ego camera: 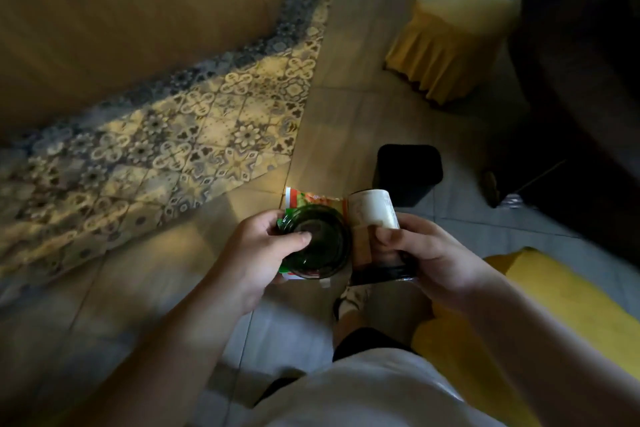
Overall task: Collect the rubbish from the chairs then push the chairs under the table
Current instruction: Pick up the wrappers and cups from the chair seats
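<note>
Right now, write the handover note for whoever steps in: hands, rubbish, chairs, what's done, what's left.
Left hand: closed on a dark green bottle and a printed wrapper behind it.
Right hand: closed on a paper cup.
Black bin: on the floor just ahead, beyond both hands.
Yellow-skirted chair: beside the dark table, not pushed under; nothing visible on its seat. Another yellow seat at the right.
Done: rubbish in hand.
Left: likely drop it in the bin, then push the chairs under.
</note>
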